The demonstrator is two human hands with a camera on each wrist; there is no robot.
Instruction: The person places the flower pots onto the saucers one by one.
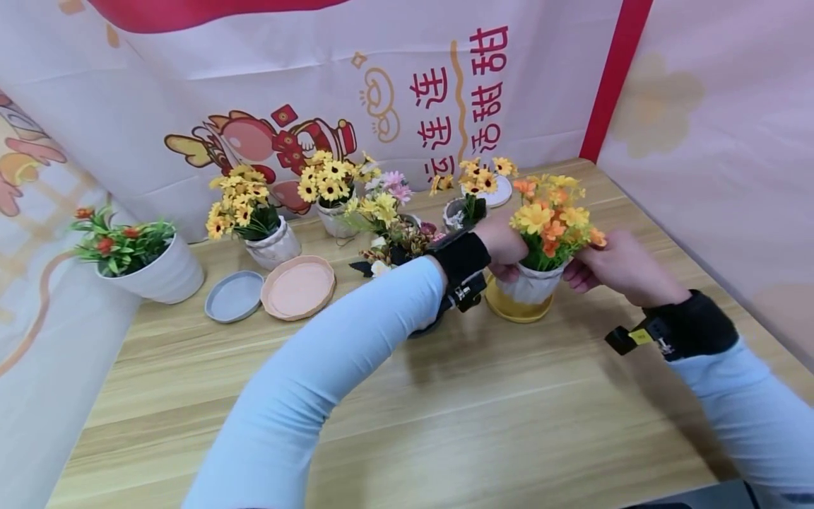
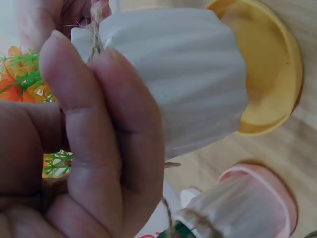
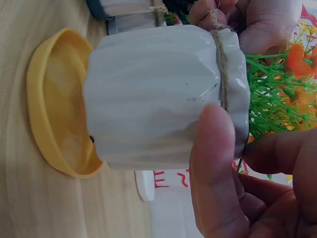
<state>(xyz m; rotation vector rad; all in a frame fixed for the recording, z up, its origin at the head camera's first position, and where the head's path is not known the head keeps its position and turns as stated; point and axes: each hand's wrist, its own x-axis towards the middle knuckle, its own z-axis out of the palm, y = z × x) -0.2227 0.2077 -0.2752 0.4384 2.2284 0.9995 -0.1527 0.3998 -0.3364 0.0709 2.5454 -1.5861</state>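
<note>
A white pot (image 1: pixel 533 284) with pleated sides and a twine band round its neck holds orange and yellow artificial flowers (image 1: pixel 550 215). My left hand (image 1: pixel 504 242) pinches its rim on the left, near the twine. On the opposite side my right hand (image 1: pixel 622 267) grips the rim, one finger lying along the white wall (image 3: pixel 153 99). Beneath the pot lies a round yellow saucer (image 1: pixel 518 312), its inside partly bare in both wrist views. Whether the pot's base touches the saucer, I cannot tell.
Behind my left arm stand pots of mixed flowers (image 1: pixel 384 212) and yellow daisies (image 1: pixel 331 177). Further left are a pink saucer (image 1: pixel 297 288), a blue-grey saucer (image 1: pixel 233 297) and a white pot (image 1: pixel 162 272) with red flowers. A white saucer (image 1: pixel 499 191) lies near the back cloth.
</note>
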